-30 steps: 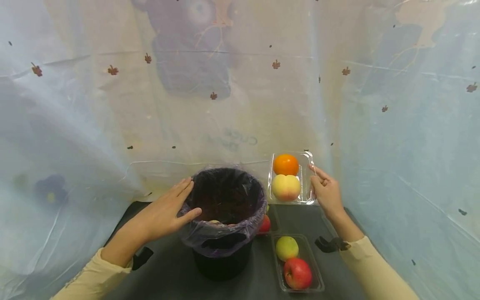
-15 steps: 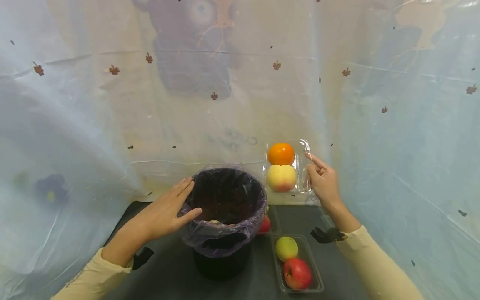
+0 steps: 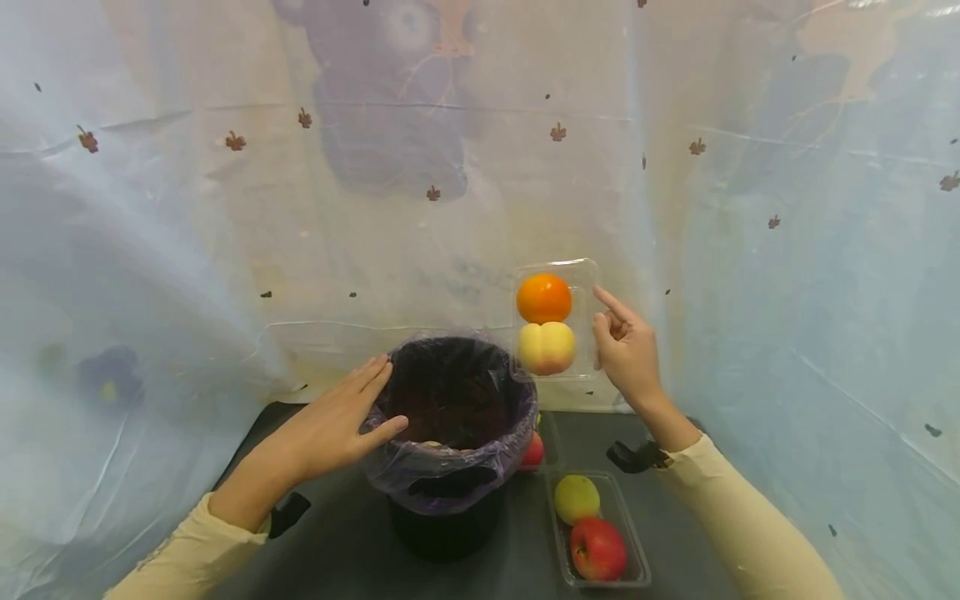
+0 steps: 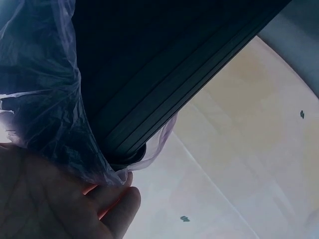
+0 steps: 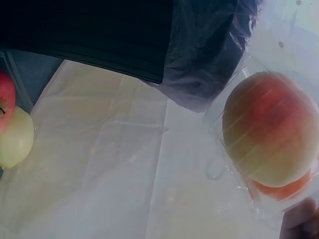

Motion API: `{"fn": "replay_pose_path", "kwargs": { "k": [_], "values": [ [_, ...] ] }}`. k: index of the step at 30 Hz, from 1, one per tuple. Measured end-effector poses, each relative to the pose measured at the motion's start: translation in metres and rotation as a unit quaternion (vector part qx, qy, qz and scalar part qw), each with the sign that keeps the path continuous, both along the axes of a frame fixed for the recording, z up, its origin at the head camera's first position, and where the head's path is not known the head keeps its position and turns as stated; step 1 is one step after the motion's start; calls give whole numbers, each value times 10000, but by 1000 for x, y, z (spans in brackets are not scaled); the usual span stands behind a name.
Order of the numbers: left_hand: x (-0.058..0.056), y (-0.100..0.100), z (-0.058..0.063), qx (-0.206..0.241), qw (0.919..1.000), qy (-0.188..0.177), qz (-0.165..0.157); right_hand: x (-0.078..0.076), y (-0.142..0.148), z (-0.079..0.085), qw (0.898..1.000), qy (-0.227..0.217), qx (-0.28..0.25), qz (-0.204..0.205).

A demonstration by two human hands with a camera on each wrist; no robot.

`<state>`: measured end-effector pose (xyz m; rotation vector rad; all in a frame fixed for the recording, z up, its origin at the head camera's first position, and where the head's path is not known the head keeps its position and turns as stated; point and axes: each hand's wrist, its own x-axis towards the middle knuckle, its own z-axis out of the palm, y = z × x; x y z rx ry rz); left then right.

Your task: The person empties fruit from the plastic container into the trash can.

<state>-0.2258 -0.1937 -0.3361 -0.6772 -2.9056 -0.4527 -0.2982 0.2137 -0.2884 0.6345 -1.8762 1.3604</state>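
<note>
My right hand [image 3: 630, 354] pinches the right edge of a clear plastic tray [image 3: 583, 321], raised and tipped beside the bin's far right rim. In the tray are a round orange fruit [image 3: 543, 298] and a pale yellow peach [image 3: 547, 348] with a red blush, shown large in the right wrist view [image 5: 271, 129]. A black bin [image 3: 446, 533] wears a thin purple bag [image 3: 442, 496] folded over its rim. My left hand [image 3: 322, 425] rests on the left of that rim with straight fingers; the left wrist view shows its fingertips against the bag [image 4: 50, 119].
Right of the bin, a second clear tray [image 3: 633, 550] on the dark table [image 3: 682, 517] holds a yellow-green apple [image 3: 577, 499] and a red apple [image 3: 597, 549]. Another red fruit [image 3: 533, 452] lies partly hidden behind the bin. A patterned plastic curtain [image 3: 480, 233] hangs behind and at both sides.
My right hand has carried the tray with the orange fruit and the peach up and left, to the bin's right rim. My left hand has stayed on the rim.
</note>
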Motion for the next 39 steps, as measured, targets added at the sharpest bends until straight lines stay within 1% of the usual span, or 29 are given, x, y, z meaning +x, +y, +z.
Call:
{"fn": "replay_pose_path", "kwargs": {
  "k": [1,3,4,9,12,19,25,29,32,34,39],
  "values": [
    [0,0,0,-14,10000,-7,6,3,-3,3,10000,43,2,30],
    [0,0,0,-36,10000,-21,24,2,-5,4,10000,93,27,13],
    [0,0,0,-47,10000,-19,31,5,-8,7,9999,122,38,39],
    [1,1,1,-62,10000,62,-16,7,-14,9,9996,243,174,19],
    [1,1,1,-92,9999,71,-7,6,-18,9,9988,430,218,42],
    [1,1,0,-113,9999,98,17,4,-26,8,9960,879,88,166],
    [-1,1,0,-120,9998,129,30,2,-34,8,9928,1190,-21,106],
    [-2,1,-1,-111,9998,152,18,0,-37,7,9894,1450,80,-26],
    [-2,0,-2,-117,9998,134,33,-4,-38,6,9851,1705,213,-93],
    [-3,0,-2,-116,9998,131,31,-10,-38,3,9822,1852,283,-94],
    [-2,0,-3,-105,9999,126,51,-27,-33,-7,9782,2023,457,-112]
  ]
}}
